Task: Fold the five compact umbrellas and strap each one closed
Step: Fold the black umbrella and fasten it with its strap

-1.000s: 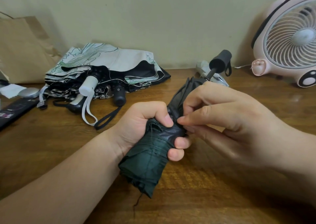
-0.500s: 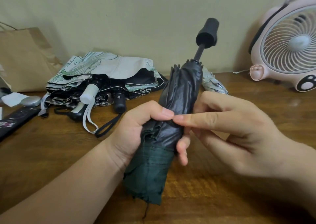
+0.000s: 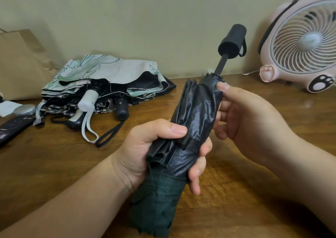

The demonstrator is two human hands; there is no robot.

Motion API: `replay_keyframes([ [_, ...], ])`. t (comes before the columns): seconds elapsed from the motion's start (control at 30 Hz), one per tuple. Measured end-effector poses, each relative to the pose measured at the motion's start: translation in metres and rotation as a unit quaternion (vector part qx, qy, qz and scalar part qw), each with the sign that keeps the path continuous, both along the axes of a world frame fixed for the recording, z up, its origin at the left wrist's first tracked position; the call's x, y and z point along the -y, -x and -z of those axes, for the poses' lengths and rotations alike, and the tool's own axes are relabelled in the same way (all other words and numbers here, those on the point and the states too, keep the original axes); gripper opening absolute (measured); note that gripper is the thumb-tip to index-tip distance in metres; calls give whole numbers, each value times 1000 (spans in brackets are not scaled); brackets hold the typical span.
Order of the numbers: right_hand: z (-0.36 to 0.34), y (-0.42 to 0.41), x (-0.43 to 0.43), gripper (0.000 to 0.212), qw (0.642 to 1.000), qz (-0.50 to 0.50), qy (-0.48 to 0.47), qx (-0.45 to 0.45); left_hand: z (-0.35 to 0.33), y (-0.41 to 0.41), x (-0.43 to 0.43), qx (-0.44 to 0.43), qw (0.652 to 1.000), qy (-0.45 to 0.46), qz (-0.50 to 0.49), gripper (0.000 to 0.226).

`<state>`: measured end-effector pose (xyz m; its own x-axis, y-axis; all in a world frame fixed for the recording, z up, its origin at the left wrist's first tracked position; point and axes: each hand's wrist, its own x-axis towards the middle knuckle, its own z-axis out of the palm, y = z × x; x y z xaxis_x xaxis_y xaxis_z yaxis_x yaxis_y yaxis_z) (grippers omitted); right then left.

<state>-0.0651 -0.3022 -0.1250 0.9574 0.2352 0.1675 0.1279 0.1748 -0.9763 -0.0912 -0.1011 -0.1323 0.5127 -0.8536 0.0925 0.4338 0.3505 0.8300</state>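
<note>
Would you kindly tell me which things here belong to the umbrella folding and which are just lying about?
Job: dark green umbrella, gripped by the left hand and held by the right hand; pile of loose umbrellas behind.
Lying about: pink fan; brown paper bag; silver oval object; black flat object.

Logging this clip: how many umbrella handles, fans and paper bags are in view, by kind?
Umbrella handles: 4 (raised handle of the dark green umbrella; in the pile, a white handle, a black handle and a part-hidden handle)
Pink fan: 1
Paper bag: 1
Total: 6
</note>
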Motion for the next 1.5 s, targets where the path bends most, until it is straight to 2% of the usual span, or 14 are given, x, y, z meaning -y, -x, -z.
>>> replay_keyframes([
  [0.17, 1, 3, -3, 31, 999, -26, -20, 1, 3, 0, -2, -42, 999, -12, 32, 50],
  [0.37, 0, 5, -4, 29, 999, -18, -30, -7, 0, 2, 2, -33, 999, 12, 34, 32],
  [0.57, 0, 5, -3, 28, 999, -2, -26, 20, 1, 2, 1, -12, 1000, -10, 2, 41],
  [0.77, 0, 6, -2, 27, 999, -4, -22, 27, -2, 5, 4, 18, 997, -72, -37, 40],
  [0.9, 0, 7, -1, 29, 999, -2, -20, 40, -4, 5, 2, 54, 986, -148, -54, 47],
  [1.07, -3, 9, 0, 41, 998, -19, -9, 61, -11, 9, 0, 97, 978, -186, -11, 22],
  [1.2, -7, 9, 5, 34, 998, -41, -16, 53, -14, 8, -4, 94, 974, -206, -12, 23],
  [1.27, -10, 7, 8, 37, 997, -59, -10, 49, -18, 7, -7, 120, 958, -257, -36, 16],
  [1.33, -15, 4, 13, 42, 998, -31, -30, 53, -26, 8, -8, 161, 923, -336, -99, 17],
  [1.43, -32, -4, 27, 56, 987, 90, -105, 79, -39, 9, -9, 245, 837, -454, -184, 23],
  [1.5, -44, -5, 39, 67, 972, 159, -106, 135, -47, 11, -9, 286, 788, -506, -203, 25],
])
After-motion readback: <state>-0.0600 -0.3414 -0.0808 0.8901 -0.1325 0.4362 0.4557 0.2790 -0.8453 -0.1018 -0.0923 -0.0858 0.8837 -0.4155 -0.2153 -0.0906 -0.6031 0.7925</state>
